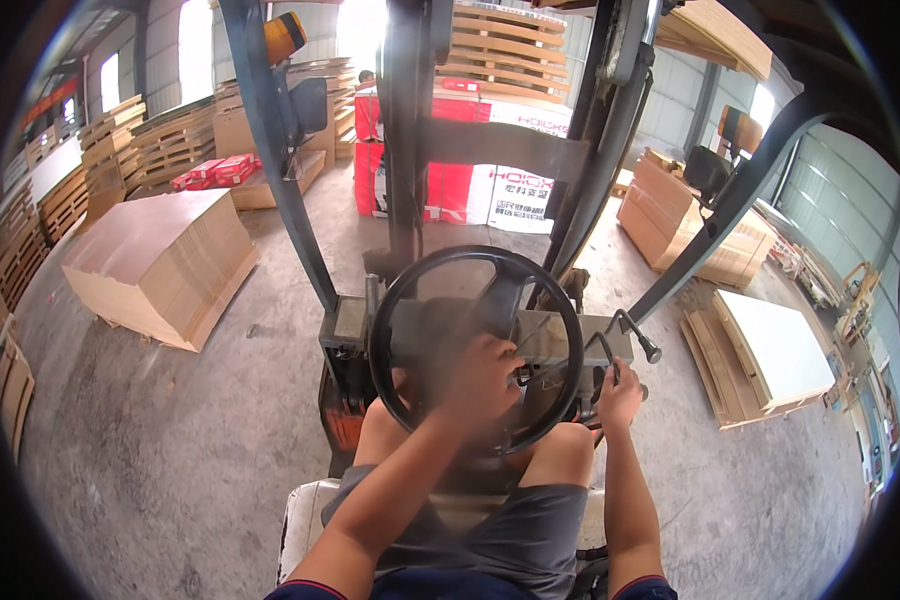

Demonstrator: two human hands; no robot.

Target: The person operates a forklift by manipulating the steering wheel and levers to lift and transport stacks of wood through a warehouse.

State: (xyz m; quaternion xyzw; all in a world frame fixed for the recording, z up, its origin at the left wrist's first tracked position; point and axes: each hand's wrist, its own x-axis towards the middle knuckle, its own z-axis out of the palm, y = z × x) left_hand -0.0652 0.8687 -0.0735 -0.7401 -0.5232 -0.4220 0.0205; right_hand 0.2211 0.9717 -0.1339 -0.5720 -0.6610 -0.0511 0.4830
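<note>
The right hand (621, 397) grips a lever (607, 350) beside the steering wheel (380, 350), but the left hand (485, 376) over the wheel looks too blurry to tell its grip.

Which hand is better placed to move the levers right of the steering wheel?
Probably the right hand: it appears to hold one of the levers, while the left hand is over the steering wheel.

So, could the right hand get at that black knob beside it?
Probably yes: the right hand is close to the black knob, and nothing visible stands between them.
</note>
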